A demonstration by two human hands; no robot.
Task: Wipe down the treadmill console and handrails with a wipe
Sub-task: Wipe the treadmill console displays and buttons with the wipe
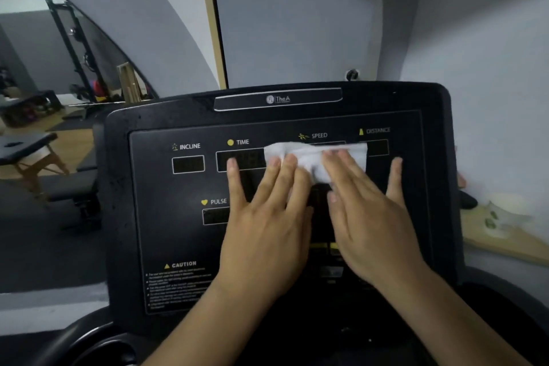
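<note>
The black treadmill console [166,217] fills the middle of the view, with labels INCLINE, TIME, SPEED, DISTANCE, PULSE and a CAUTION notice. A white wipe [309,157] lies flat on its upper display row, under SPEED. My left hand [264,217] and my right hand [368,217] lie side by side with straight fingers, and their fingertips press the wipe against the panel. The left little finger touches the TIME window. A dark curved handrail [89,345] shows at the bottom left.
A mirror on the left wall reflects a squat rack [74,47] and gym gear. A padded table with wooden legs [32,151] stands to the left. A wooden shelf with a pale object [505,226] sits to the right. A grey wall rises behind the console.
</note>
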